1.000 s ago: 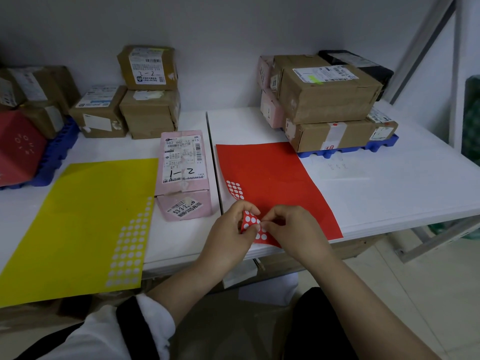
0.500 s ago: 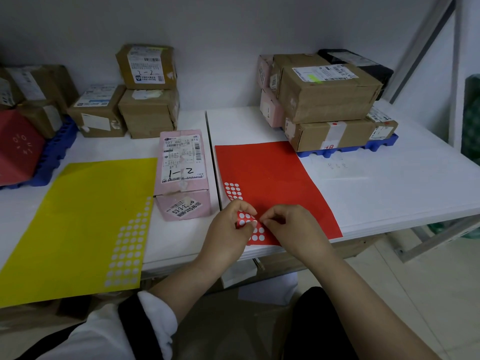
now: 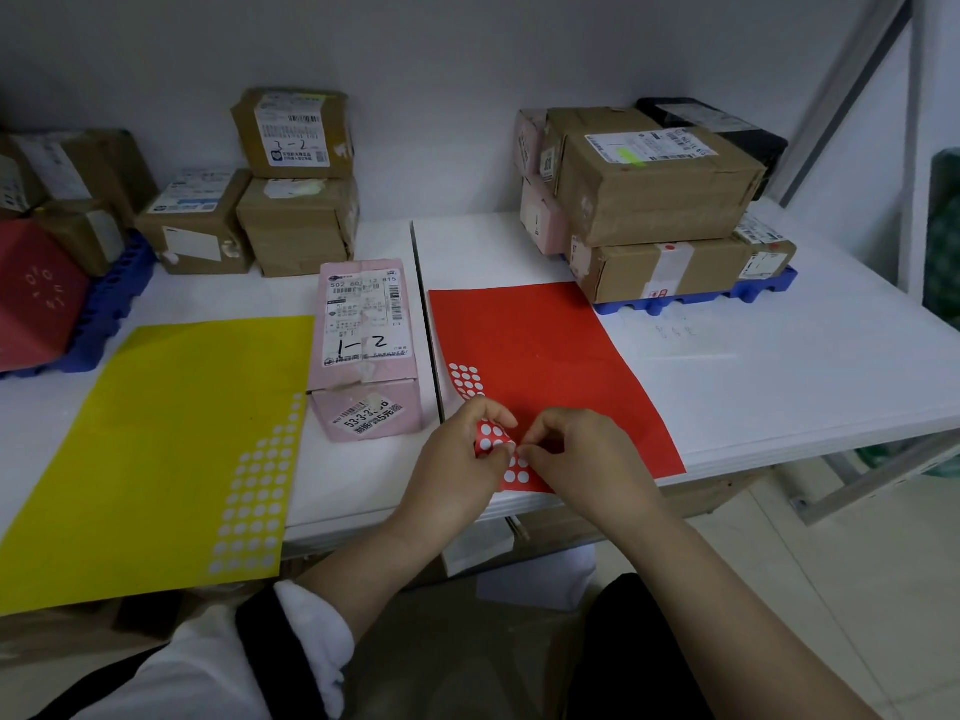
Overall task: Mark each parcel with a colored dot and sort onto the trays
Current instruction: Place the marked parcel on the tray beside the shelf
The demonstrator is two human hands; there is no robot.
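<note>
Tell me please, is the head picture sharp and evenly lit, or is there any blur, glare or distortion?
Head view: soft, even light, no glare; the wide lens bends the table edge; the pink parcel label reads clearly; the left hand and right hand look slightly soft.

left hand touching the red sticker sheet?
Touching. Head view: the left hand pinches the curled-up corner of the red sticker sheet between thumb and fingers.

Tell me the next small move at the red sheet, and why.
Probably peel one red dot free: the left hand bends up the red sticker sheet corner, the right hand pinches at it, and the pink parcel beside it shows no dot.
</note>
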